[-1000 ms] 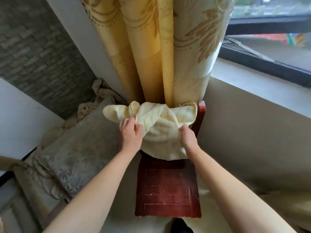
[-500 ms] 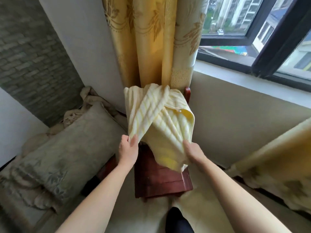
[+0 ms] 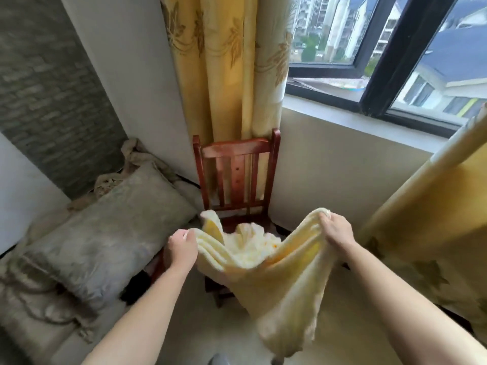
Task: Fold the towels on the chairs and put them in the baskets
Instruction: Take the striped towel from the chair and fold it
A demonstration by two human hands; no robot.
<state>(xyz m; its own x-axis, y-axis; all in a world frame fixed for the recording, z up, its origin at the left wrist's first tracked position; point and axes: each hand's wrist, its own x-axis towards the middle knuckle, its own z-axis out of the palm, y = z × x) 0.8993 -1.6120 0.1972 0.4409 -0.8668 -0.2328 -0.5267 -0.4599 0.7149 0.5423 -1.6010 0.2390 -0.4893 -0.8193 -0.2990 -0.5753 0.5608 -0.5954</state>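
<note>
- Yellow curtain (image 3: 226, 75) with a leaf print takes up the top middle, hanging down behind the chair; a second bit of the same fabric (image 3: 432, 233) drapes along the right edge
- grey cushion (image 3: 105, 233) lies on the left, just beside the chair, with some crumpled beige cloth (image 3: 137, 159) behind it against the wall
- window (image 3: 395, 61) at top right has a dark frame and looks out on buildings
- wooden chair (image 3: 237, 175) is reddish brown with a slatted back, tucked into the corner, back bare, seat mostly hidden
- pale yellow towel (image 3: 263, 267) is off the chair, held up in front of the seat between both hands, sagging in the middle with one long end hanging down; it's pretty blurry
- right hand (image 3: 338, 233) has its fingers clamped on the towel's upper right edge
- left hand (image 3: 181, 250) is pinched shut on the bunched left edge, a bit lower than the right
</note>
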